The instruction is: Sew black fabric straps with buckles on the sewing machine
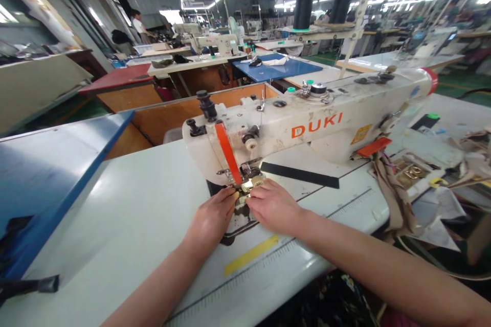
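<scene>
A white sewing machine [307, 122] marked DUKI stands on the white table [126, 214]. Both my hands meet at its presser foot [249, 181]. My left hand [213, 217] has its fingers curled together, pinching a small dark piece [240, 219] just left of the needle. My right hand [274, 207] presses on the same piece from the right, fingertips pinched close under the foot. The piece is mostly hidden by my hands. An orange strip [228, 153] runs down the machine head.
Tan fabric pieces [395, 199] and small metal parts [408, 173] lie in a pile at the right. A blue board [49, 184] sits at the left. Two black thread cones [305, 0] stand behind. Other sewing stations and a person [138, 25] are far back.
</scene>
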